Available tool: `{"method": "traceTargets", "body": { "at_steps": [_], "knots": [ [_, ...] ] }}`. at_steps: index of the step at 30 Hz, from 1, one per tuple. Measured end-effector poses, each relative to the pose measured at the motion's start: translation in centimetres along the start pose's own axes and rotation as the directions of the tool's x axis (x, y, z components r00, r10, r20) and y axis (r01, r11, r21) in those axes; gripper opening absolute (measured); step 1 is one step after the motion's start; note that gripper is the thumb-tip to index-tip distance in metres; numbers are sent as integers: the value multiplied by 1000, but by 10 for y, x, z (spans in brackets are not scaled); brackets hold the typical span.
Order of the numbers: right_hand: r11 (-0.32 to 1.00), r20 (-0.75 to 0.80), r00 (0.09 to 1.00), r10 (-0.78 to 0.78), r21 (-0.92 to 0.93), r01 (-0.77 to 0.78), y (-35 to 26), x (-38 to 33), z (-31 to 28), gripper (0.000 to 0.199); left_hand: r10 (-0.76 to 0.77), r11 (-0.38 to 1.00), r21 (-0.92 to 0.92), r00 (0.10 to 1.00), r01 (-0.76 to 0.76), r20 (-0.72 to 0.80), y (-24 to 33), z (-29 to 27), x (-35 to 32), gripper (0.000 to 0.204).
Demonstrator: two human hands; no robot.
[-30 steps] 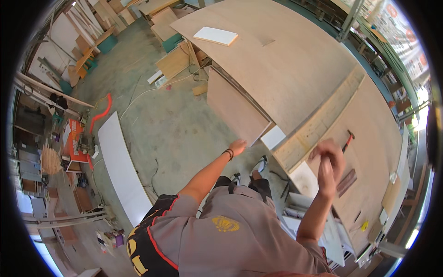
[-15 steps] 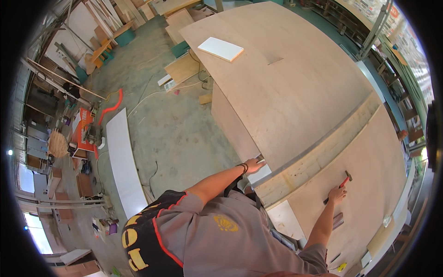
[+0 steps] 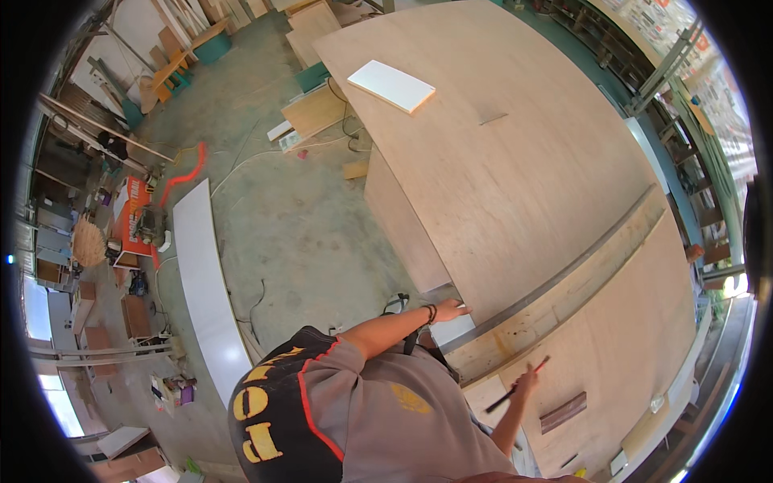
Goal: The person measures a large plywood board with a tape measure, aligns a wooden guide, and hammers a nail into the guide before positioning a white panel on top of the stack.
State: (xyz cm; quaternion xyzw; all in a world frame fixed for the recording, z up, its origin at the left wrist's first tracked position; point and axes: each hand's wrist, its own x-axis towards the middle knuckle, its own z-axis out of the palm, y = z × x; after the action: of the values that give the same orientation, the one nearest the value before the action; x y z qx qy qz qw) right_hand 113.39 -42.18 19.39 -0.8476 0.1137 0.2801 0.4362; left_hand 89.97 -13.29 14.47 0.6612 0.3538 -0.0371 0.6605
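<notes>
My right hand is closed around a hammer with a red and black handle, held above the lower plywood panel; its head is hard to make out. At the near left edge of the large plywood sheet, my left hand rests with fingers stretched out, beside a small white panel. Between my hands, a long pale wooden beam with a dark edge runs across the plywood. A short brown wood block lies to the right of my right hand.
A white-topped board lies on the far part of the sheet. On the floor at left is a long white panel, with cables around it. A red hose and an orange box are farther left. Wood offcuts lie beyond.
My right hand has drawn back left and nearer to me with the hammer, away from the brown block. My left hand has shifted slightly nearer along the sheet's edge. The view has turned a little.
</notes>
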Motion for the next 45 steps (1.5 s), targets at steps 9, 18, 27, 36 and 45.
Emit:
{"method": "traceTargets", "body": {
  "at_steps": [9, 18, 27, 36, 45],
  "knots": [
    [838, -247, 893, -375, -502, 213, 19, -116, 66, 41, -35, 991, -131, 999, 34, -6, -30, 14, 25, 62],
    [979, -207, 957, -202, -72, 191, 19, -137, 85, 34, 69, 965, 242, 991, -97, 118, 86, -58, -48, 57],
    [991, -242, 967, -77, 90, 101, -3, -164, 116, 32, 353, 870, 294, 917, -395, 186, 175, -54, -112, 37],
    [868, -117, 993, 7, 494, 52, -43, -137, -93, 19, 742, 599, 58, 581, -799, 336, 201, 99, -134, 18],
    [825, -220, 795, -565, -132, 549, -25, -108, -159, 39, 573, 582, 316, 653, -749, 494, 176, 236, -128, 31]
  ]
}}
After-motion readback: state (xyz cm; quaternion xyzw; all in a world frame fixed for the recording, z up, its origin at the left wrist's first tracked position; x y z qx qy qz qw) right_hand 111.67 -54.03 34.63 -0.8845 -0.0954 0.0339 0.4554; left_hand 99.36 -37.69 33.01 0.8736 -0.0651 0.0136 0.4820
